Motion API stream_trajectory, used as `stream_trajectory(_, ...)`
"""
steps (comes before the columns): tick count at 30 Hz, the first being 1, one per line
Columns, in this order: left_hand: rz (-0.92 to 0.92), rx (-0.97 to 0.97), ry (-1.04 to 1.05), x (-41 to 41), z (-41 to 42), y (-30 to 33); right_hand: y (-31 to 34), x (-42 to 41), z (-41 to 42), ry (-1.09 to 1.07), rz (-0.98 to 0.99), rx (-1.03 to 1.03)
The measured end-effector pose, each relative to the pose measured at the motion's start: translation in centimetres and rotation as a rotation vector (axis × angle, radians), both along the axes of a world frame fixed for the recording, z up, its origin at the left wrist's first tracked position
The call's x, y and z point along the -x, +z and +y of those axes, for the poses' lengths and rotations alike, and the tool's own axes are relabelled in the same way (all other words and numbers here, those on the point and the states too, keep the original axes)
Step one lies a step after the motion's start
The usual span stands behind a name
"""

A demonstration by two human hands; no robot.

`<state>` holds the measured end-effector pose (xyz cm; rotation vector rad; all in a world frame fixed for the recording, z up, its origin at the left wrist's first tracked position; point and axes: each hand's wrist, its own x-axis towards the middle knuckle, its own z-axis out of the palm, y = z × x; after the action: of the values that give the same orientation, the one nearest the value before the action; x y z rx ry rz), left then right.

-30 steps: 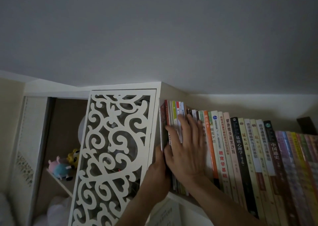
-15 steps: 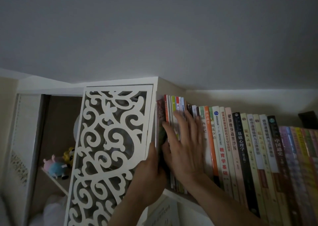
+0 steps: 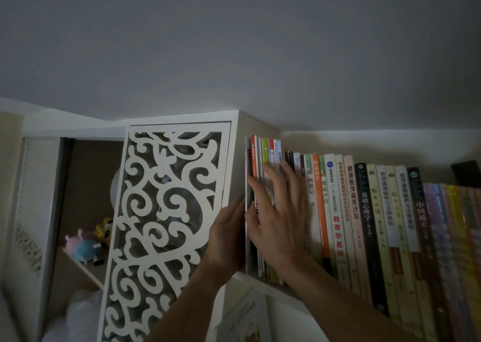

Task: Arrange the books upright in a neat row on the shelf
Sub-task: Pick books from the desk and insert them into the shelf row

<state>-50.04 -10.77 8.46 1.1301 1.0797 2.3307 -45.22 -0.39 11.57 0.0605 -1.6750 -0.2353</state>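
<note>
Overhead, a long row of books (image 3: 338, 211) stands upright on a white shelf (image 3: 260, 280), spines facing near, running from a cabinet wall on the left out past the right edge of view. Two bare hands work at the row's left end. The right hand (image 3: 279, 216) lies flat with fingers spread across the spines of several thin books (image 3: 270, 154), pressing them. The left hand (image 3: 226, 237) sits just left of it, against the outermost book by the cabinet wall; whether its fingers curl round that book cannot be told, since they are hidden. Left of the hands hangs a carved white door (image 3: 166, 211), with soft toys (image 3: 87, 244) in the open compartment beyond. The step looks like squaring up the thin books; next, they likely need pushing back flush with their neighbours.
</note>
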Motion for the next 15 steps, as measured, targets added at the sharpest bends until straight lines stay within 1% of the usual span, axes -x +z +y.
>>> stream_trajectory(1, -0.038, 0.008, 0.021, 0.2, 0.4, 0.0, -0.1, 0.1, 0.0, 0.001, 0.008, 0.0)
stream_trajectory(2, -0.024, 0.027, 0.071, 0.3, 0.9, 0.1, -0.2, 0.1, -0.1, 0.006, 0.018, 0.003)
stream_trajectory(5, 0.09, 0.19, 0.351, 0.4, 2.9, 0.3, -0.3, 0.7, -0.3, 0.005, 0.076, 0.038)
stream_trajectory(6, 0.079, 0.241, 0.43, 0.3, 3.3, 0.4, -0.3, 1.2, -0.1, 0.002, 0.082, 0.038)
stream_trajectory(8, 0.044, 0.301, 0.464, 0.6, 3.9, 0.2, -0.4, 2.5, 0.1, -0.015, 0.039, 0.023)
stream_trajectory(9, 0.031, 0.308, 0.478, 0.8, 3.9, 0.1, -0.5, 2.9, -0.1, -0.044, 0.005, 0.026)
stream_trajectory(11, 0.089, 0.321, 0.554, 0.3, 3.4, -0.1, -0.7, 2.8, -0.4, -0.084, -0.042, 0.037)
stream_trajectory(14, 0.279, 0.203, 0.589, -1.0, 2.5, -1.4, -0.3, 0.0, -0.4, -0.1, -0.127, -0.049)
stream_trajectory(15, 0.313, 0.163, 0.607, -1.4, 2.2, -1.8, -0.2, -1.1, -0.5, -0.111, -0.142, -0.044)
